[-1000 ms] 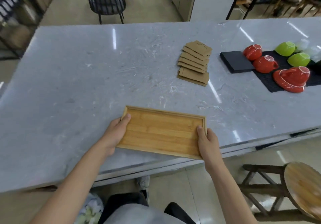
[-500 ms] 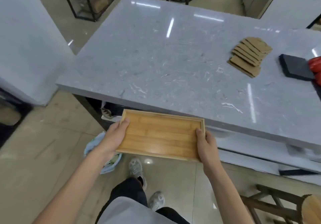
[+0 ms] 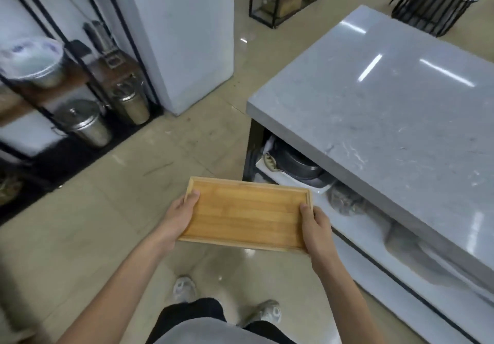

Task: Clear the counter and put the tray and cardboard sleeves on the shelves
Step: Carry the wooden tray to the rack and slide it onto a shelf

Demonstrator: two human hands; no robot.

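The grey marble worktop (image 3: 401, 119) was seen at the right and black-framed shelves (image 3: 80, 76) with steel canisters (image 3: 85, 124) at the left. Between them, above the floor, the bamboo tray (image 3: 248, 214) was held level, gripped at its short ends by the left hand (image 3: 179, 216) and right hand (image 3: 316, 227).

Glossy beige floor tiles (image 3: 112, 210) fill the middle. At 3 o'clock stands a grey marble surface (image 3: 401, 119) streaked with ceiling-light reflections. A white pillar (image 3: 184, 31) rises at 12 o'clock; black-framed shelves (image 3: 80, 60) holding 2 steel canisters (image 3: 85, 124) stand at 10 o'clock.
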